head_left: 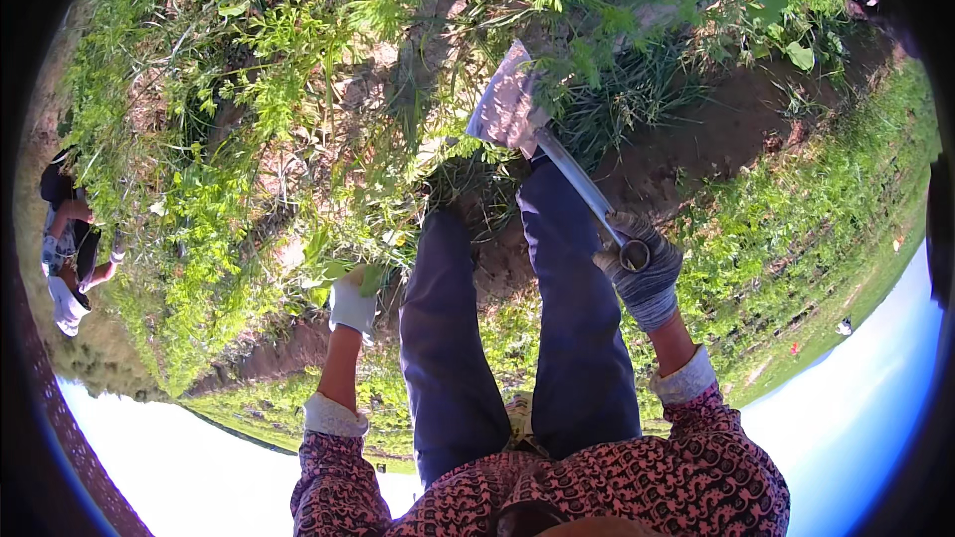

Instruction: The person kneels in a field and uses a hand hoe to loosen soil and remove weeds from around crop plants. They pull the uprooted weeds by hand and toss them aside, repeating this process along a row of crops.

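My right hand (pixel 645 273), in a grey knitted glove, is closed around the metal shaft of a short hoe (pixel 582 179). The tube's open end pokes out of the fist. Its broad, dirt-dusted blade (pixel 505 104) is up among the plants, just beyond my right knee. My left hand (pixel 352 303), in a white glove, is low among green weeds (pixel 320 276) left of my left knee. A broad leaf (pixel 372 279) overlaps that glove, and the fingers are mostly hidden, so their grip is unclear.
Feathery green plants (pixel 284 70) and grass cover much of the ground ahead. Bare brown soil (pixel 696 144) shows to the right, with rows of low plants (pixel 796 239) beyond. At the far left, another person (pixel 72 229) bends over the plants. My dark-trousered legs (pixel 453 338) stand between my hands.
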`<state>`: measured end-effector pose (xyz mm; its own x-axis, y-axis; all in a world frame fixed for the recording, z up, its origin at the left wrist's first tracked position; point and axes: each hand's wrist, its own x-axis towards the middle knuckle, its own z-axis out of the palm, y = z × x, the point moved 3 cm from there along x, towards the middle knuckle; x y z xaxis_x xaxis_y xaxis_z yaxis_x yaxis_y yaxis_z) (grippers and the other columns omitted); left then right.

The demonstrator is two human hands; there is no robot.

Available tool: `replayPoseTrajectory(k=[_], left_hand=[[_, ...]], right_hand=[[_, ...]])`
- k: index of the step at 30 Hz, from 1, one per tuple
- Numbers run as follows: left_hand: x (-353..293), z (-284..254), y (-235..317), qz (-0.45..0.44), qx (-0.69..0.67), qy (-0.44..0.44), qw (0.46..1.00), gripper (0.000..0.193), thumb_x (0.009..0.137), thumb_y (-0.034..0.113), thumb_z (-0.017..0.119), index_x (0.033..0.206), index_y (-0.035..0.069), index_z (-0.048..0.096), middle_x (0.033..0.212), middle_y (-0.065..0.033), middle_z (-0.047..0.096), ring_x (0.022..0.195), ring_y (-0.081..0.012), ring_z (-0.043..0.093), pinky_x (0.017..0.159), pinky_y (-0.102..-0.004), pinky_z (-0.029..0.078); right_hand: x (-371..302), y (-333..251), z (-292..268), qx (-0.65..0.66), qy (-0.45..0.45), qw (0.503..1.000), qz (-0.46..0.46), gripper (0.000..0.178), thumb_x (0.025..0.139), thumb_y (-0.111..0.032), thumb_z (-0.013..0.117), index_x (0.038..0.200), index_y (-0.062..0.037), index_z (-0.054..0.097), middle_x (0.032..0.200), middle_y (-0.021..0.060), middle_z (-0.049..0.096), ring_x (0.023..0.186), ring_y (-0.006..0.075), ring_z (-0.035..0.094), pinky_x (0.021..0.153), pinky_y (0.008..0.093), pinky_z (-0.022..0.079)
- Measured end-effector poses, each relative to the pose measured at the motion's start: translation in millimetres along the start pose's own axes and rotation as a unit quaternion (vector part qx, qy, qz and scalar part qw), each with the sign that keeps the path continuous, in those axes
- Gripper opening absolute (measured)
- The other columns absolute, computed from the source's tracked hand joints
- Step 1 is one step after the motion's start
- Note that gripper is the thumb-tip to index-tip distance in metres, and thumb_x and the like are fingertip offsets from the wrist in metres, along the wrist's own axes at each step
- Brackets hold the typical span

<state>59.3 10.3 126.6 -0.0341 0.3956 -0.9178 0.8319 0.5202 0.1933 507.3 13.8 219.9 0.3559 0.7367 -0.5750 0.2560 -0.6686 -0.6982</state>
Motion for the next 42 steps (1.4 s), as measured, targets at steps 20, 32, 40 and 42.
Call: replayPoseTrajectory(k=[20,32,40,42], left_hand=[[214.1,-23.3,361.6,0.188,0.296,0.104,0.931,0.048,0.079,0.038,0.064,0.102,-0.004,0.063,0.108,-0.0235,0.062,0.102,-0.0362,0.061,0.088,-0.0400,0.050],[244.4,-15.8,362.7,0.277,0.443,0.154,0.839,0.027,0.082,0.017,0.048,0.101,0.007,0.065,0.107,-0.0188,0.062,0.100,-0.0348,0.059,0.088,-0.0392,0.048],[279.5,-62.4,333.8,0.300,-0.041,0.066,0.951,0.033,0.085,0.017,0.059,0.116,0.006,0.061,0.096,-0.0144,0.068,0.078,-0.0264,0.066,0.068,-0.0348,0.055],[255.4,-54.6,358.1,0.383,0.064,0.100,0.916,0.033,0.086,0.017,0.059,0.117,0.007,0.060,0.098,-0.0131,0.068,0.079,-0.0249,0.067,0.068,-0.0326,0.055]], right_hand=[[40.5,16.8,73.7,0.091,-0.025,0.995,-0.014,0.039,0.070,-0.002,0.071,0.109,-0.0052,0.066,0.101,0.0115,0.069,0.086,0.0191,0.067,0.078,0.0290,0.052],[75.2,33.5,96.7,0.009,-0.015,0.997,-0.081,0.041,0.067,0.008,0.071,0.107,-0.0006,0.065,0.102,0.0107,0.068,0.085,0.0170,0.067,0.076,0.0293,0.054],[52.2,49.7,84.9,-0.014,0.035,0.992,-0.119,0.032,0.072,-0.008,0.071,0.104,-0.0072,0.068,0.083,0.0097,0.068,0.070,0.0232,0.064,0.064,0.0330,0.051],[52.3,48.3,82.0,-0.019,0.050,0.992,-0.111,0.032,0.072,-0.012,0.071,0.105,-0.0101,0.069,0.076,0.0093,0.066,0.062,0.0250,0.062,0.059,0.0349,0.050]])
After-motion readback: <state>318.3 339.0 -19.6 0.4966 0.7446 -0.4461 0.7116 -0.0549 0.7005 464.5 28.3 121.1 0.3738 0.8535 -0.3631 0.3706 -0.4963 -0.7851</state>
